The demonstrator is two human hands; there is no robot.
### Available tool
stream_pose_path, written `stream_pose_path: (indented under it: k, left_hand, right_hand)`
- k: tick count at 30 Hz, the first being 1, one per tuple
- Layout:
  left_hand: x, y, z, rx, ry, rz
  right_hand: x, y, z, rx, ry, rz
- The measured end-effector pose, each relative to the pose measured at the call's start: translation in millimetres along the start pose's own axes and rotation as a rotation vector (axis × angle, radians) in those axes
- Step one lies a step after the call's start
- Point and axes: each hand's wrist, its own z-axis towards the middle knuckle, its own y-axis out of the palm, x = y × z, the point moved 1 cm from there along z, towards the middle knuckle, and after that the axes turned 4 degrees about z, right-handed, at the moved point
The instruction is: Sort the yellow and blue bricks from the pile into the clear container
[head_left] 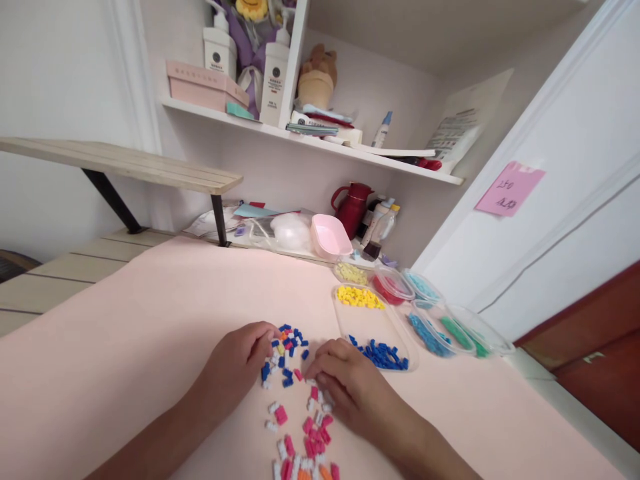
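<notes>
A loose pile of small bricks (289, 350), mostly blue with some white, pink and orange, lies on the pink table mat (150, 320). My left hand (240, 363) rests at the pile's left edge, its fingertips curled onto the bricks. My right hand (345, 383) sits just right of the pile, fingers bent down onto pink and white bricks (315, 427) that trail toward me. Whether either hand has a brick pinched is hidden by the fingers. A clear tray (345, 320) right of my right hand holds yellow bricks (359, 297) and blue bricks (383, 355).
Round clear tubs hold pale yellow (351, 272), red (393, 287), light blue (423, 285), blue (427, 333) and green (465, 337) bricks at the right. A pink bowl (329, 237) and red jug (353, 207) stand behind. A wooden shelf (125, 163) on brackets overhangs the left.
</notes>
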Motion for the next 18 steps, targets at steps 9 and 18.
stream_pose_path:
  k: [9,18]
  left_hand:
    - [1,0.3,-1,-0.004,0.016,0.007]
    - [2,0.6,-1,0.004,0.022,-0.006]
  right_hand:
    - [-3,0,-2,-0.038,-0.029,0.029]
    - [-9,5,-1,-0.068,-0.096,0.013]
